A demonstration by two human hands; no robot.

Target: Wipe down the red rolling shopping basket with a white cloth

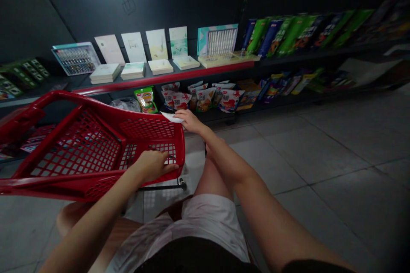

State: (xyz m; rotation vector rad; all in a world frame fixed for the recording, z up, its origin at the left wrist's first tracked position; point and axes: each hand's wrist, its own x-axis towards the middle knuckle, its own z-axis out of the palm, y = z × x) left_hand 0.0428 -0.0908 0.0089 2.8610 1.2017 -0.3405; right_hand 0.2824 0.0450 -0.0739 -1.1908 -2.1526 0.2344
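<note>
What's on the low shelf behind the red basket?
Behind the red mesh basket, the lower shelf holds a rainbow-printed bag and printed pouches; red packets show through the mesh at left, but the basket's walls hide what lies behind them.

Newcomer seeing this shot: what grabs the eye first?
The red shopping basket fills the lower left, with the left hand gripping its mesh and the right hand at its far corner, touching a white slip. Beyond it, a shelf with a red edge holds pale booklets, and colourful snack bags sit on the shelf below.
</note>
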